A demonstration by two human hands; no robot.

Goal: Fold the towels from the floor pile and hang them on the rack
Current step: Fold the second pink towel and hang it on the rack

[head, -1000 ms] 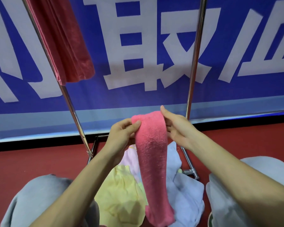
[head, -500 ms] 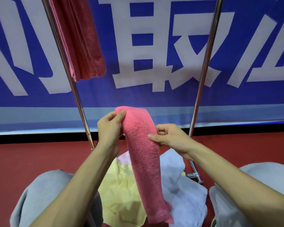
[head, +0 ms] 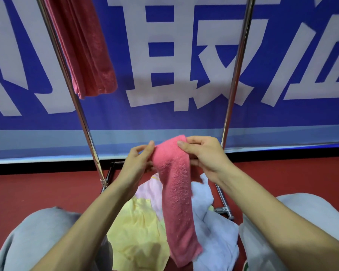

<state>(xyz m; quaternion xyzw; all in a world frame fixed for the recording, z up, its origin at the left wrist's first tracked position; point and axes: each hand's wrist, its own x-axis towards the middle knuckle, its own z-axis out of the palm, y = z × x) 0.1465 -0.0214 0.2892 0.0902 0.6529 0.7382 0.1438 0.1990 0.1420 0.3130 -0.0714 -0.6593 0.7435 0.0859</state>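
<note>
Currently the pink towel [head: 174, 188] is pinched at its folded top by the fingers of both hands, left hand [head: 137, 163] and right hand [head: 204, 157] equally near, its long axis hanging downward over the floor pile [head: 213, 231]; the rack [head: 237, 75] rises just behind, one red towel [head: 86, 51] already hung upper left

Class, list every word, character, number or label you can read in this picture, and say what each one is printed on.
"取": large white character, whole, on the blue banner behind the metal rack poles.
Left of it: a white character, cut by the frame edge and by the hanging dark pink towel; unreadable.
Right of it: a white character, cut off at the frame edge; unreadable.
Pink terry towel, floor pile: no text.
</note>
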